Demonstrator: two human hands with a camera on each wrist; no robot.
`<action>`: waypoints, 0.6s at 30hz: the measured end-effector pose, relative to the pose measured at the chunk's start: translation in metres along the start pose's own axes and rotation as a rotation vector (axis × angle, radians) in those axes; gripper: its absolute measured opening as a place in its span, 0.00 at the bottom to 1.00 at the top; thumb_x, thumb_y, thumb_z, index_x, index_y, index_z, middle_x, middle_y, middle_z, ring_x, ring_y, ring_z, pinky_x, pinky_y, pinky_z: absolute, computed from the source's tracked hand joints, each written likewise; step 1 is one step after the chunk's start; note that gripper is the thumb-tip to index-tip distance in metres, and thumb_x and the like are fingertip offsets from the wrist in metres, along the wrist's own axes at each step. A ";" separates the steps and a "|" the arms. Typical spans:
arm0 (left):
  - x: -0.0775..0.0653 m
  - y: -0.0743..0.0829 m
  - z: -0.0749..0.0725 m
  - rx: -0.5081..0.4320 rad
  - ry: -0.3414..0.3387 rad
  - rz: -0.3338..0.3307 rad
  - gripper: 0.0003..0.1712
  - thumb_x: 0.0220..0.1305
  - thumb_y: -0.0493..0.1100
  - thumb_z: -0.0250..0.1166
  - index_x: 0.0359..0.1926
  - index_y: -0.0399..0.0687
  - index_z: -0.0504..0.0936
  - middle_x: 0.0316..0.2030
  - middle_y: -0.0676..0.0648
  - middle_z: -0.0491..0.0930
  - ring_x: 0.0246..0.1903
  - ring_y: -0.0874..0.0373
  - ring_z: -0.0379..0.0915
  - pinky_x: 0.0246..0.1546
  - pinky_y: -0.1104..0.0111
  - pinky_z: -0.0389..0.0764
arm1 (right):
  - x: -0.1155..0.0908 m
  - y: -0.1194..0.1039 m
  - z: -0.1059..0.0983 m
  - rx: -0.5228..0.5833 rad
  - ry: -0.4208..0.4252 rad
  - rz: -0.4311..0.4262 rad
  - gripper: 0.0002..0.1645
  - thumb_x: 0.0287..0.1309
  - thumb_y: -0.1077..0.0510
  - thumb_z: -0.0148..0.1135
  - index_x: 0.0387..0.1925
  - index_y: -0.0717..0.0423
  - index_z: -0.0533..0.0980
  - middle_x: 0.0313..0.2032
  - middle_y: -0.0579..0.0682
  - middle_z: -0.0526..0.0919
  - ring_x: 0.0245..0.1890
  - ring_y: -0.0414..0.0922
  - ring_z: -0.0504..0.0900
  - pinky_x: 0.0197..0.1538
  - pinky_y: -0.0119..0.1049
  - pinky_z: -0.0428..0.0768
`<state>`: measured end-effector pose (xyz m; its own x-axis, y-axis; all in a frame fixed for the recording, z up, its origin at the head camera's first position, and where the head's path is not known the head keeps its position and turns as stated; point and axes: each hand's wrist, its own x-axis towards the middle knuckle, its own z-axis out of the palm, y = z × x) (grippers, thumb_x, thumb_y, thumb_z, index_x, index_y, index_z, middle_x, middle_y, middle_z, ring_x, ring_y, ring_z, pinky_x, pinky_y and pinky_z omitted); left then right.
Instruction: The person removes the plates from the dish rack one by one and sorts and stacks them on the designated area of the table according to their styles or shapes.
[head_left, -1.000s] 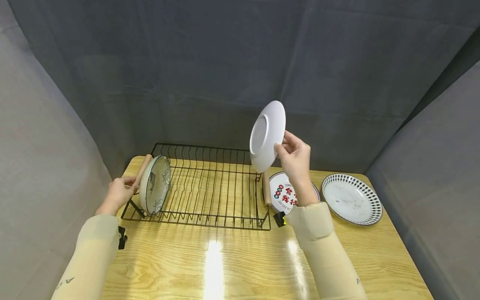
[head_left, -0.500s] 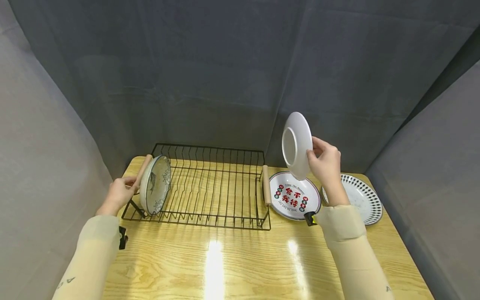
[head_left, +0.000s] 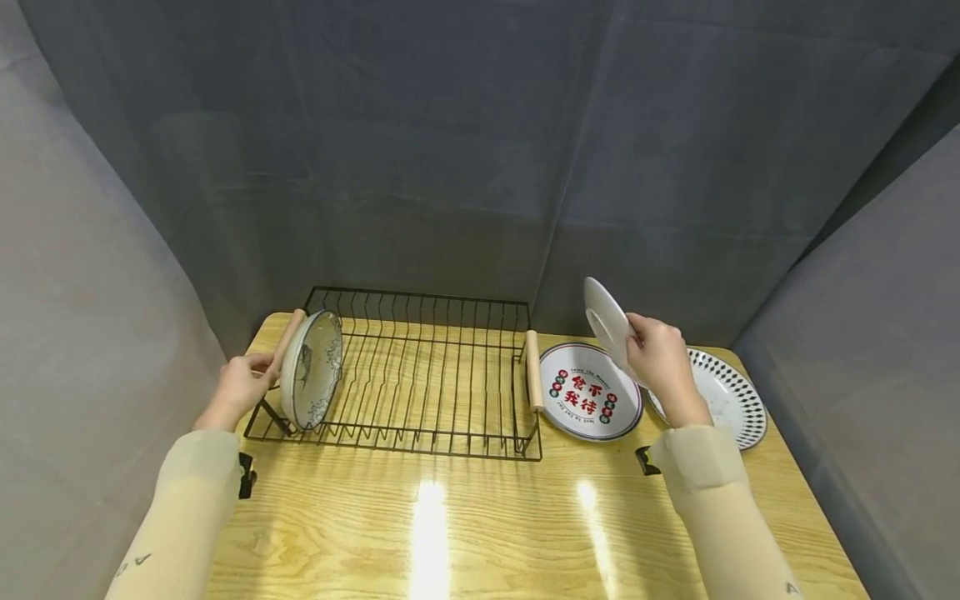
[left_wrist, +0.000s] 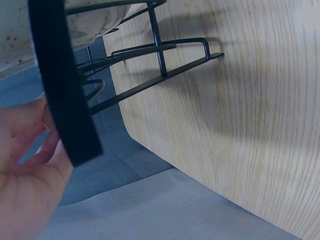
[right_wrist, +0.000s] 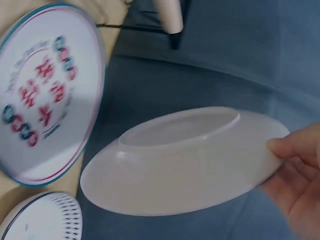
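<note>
My right hand point(head_left: 663, 362) pinches the rim of a white plate point(head_left: 606, 321), thumb on its underside. The plate is tilted, held above the gap between two other plates; the right wrist view shows its plain white base point(right_wrist: 180, 130). My left hand point(head_left: 242, 385) grips the wooden handle point(head_left: 288, 346) at the left end of a black wire dish rack point(head_left: 420, 383). Beside that handle a patterned dish point(head_left: 313, 371) with a fish motif stands on edge in the rack. In the left wrist view the left hand's fingers point(left_wrist: 45, 155) are partly hidden behind a dark bar.
Right of the rack lies a white plate with red characters point(head_left: 588, 396). Farther right is an oval-looking plate with a black diamond rim point(head_left: 731, 400), partly covered by the right hand. A wooden handle point(head_left: 533, 371) marks the rack's right end. Grey cloth point(head_left: 420, 167) hangs behind the table point(head_left: 337, 525).
My right hand has moved right and then lowered with the white plate, which now tips flatter. The plate with red characters has come fully into view. My left hand stays on the rack handle.
</note>
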<state>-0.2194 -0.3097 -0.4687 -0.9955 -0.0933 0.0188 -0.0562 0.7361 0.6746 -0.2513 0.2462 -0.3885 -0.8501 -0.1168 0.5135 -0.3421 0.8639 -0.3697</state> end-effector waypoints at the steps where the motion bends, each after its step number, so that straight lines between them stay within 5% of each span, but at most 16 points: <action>1: 0.000 -0.001 0.000 -0.001 0.001 0.000 0.21 0.63 0.32 0.52 0.56 0.23 0.68 0.44 0.27 0.73 0.43 0.34 0.73 0.38 0.52 0.77 | -0.002 0.002 0.001 -0.007 -0.023 -0.016 0.17 0.48 0.74 0.50 0.42 0.72 0.77 0.35 0.69 0.80 0.33 0.62 0.80 0.35 0.54 0.76; 18: 0.001 -0.002 0.001 -0.003 -0.002 -0.016 0.22 0.64 0.32 0.52 0.56 0.23 0.67 0.45 0.27 0.73 0.43 0.35 0.73 0.38 0.52 0.77 | -0.045 0.026 0.030 -0.169 -0.170 -0.300 0.24 0.45 0.75 0.58 0.49 0.71 0.73 0.39 0.67 0.80 0.34 0.61 0.80 0.35 0.49 0.79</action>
<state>-0.2206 -0.3104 -0.4709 -0.9946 -0.1034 0.0067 -0.0716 0.7324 0.6771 -0.2340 0.2589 -0.4447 -0.7817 -0.4440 0.4380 -0.5268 0.8459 -0.0827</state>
